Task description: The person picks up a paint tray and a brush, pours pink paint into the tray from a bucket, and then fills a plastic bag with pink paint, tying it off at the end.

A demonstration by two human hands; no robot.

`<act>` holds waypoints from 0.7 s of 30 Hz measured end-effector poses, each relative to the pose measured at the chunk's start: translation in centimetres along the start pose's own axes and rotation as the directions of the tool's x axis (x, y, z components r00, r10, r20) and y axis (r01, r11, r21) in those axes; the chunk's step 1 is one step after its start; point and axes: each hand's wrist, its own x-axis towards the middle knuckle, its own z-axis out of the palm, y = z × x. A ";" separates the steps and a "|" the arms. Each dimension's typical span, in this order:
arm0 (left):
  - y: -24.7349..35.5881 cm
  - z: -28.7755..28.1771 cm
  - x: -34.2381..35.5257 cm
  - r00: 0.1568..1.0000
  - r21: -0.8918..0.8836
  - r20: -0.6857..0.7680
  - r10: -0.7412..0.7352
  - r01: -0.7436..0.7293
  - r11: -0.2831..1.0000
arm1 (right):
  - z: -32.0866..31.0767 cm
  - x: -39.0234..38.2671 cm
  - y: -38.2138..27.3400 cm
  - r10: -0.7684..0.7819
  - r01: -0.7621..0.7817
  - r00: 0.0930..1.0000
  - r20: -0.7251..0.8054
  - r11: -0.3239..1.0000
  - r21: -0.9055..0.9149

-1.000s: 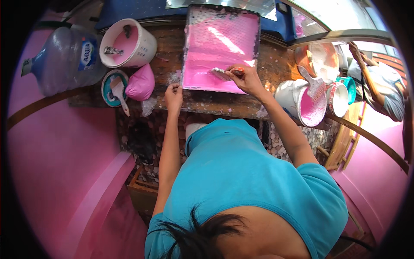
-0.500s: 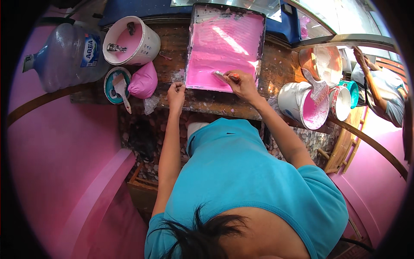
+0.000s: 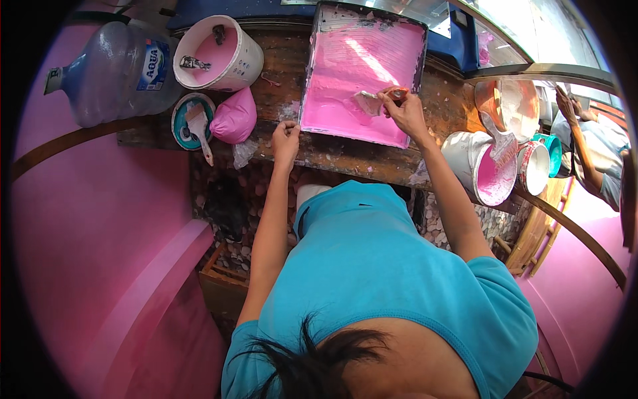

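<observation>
A black paint tray coated with pink paint lies on the wooden bench in front of me. My left hand pinches the tray at its near left corner. In my right hand, over the near right part of the tray, is a paintbrush with an orange handle. Its paint-smeared head points left and meets the wet paint. To the left stand a white bucket of pink paint and a knotted pink plastic bag. Another paintbrush rests across a small tub with teal inside.
A large clear water bottle lies at the far left. On the right are a paint bucket tipped toward me with a wide brush on its rim, a small white tub and an orange-brown bucket. Another person's arm shows beyond.
The brush in my right hand has swung so its head lies flatter and a little farther right in view. The whole scene has shifted slightly right; my left hand stays at the tray corner.
</observation>
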 end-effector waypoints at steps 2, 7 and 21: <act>0.2 0.0 0.2 1.000 -0.013 0.011 0.017 -0.016 1.000 | 1.8 1.5 0.3 -0.030 0.032 0.998 0.057 0.999 -0.035; 0.9 -0.1 -0.3 1.000 0.028 0.004 -0.010 0.010 1.000 | 4.1 2.1 -2.1 -0.186 0.221 0.954 0.234 0.967 -0.129; -0.7 -0.3 0.4 0.999 0.047 0.000 0.032 -0.032 0.998 | 4.9 8.0 -3.1 -0.177 0.296 0.891 0.418 0.924 -0.241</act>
